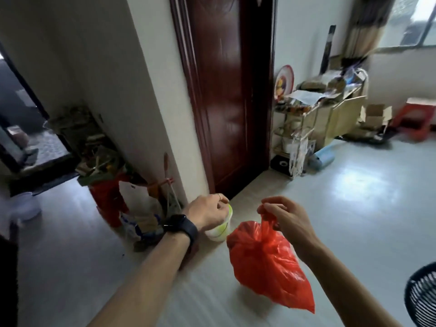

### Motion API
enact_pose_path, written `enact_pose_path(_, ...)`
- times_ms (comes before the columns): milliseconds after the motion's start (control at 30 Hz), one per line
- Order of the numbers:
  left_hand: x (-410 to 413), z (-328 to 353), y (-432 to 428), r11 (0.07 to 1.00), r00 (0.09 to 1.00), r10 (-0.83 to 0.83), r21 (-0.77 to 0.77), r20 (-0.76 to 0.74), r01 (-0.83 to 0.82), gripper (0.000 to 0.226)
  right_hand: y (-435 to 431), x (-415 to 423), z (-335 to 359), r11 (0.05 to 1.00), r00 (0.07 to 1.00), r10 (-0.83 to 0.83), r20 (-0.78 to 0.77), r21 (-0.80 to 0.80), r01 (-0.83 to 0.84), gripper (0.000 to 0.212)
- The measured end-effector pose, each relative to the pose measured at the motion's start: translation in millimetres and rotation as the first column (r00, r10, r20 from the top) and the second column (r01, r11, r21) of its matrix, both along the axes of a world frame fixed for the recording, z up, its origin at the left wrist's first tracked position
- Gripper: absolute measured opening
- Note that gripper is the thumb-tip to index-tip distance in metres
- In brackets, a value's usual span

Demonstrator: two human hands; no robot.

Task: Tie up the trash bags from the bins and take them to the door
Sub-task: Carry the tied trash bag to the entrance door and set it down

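Observation:
A full red trash bag (269, 263) hangs in the air above the pale floor, low in the middle of the view. My right hand (286, 214) pinches its gathered top between thumb and fingers. My left hand (208, 212), with a black watch on the wrist and a ring on one finger, is closed on the rim of a small white and green bin (220, 228) that sits by the corner of the wall. A dark red wooden door (226, 90) stands shut just behind the bin.
Bags, a red container and clutter (118, 197) lean against the wall on the left. A rack with cardboard boxes (323, 114) stands right of the door. A black basket (422, 293) shows at the right edge. An open dark doorway (21, 128) lies far left.

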State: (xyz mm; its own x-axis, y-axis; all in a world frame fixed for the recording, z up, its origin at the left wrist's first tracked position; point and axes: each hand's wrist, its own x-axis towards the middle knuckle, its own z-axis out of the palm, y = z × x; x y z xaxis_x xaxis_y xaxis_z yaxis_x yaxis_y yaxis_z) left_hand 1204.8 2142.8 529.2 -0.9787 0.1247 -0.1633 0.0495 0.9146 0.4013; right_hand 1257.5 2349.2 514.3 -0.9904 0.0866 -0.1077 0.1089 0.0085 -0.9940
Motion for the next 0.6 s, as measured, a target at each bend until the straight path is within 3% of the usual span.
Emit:
enact_pose_path(267,-148,-12,95,0.962,0.962,-0.272,-0.028,-0.037,0.271,0.039,101,-90,-1,0.96,0.961,-0.274,-0.037,0.049,0.276,0.01)
enact_pose_path(467,-262,-35,173,0.888,0.888,-0.459,-0.037,-0.009,0.458,0.037,171,-160,-3,0.814,0.815,-0.578,-0.036,0.043,0.579,0.013)
enact_pose_path(600,-312,-52,224,0.84,0.84,-0.541,-0.02,0.044,0.542,0.038,210,-196,-9,0.747,0.747,-0.665,-0.011,0.025,0.665,0.013)
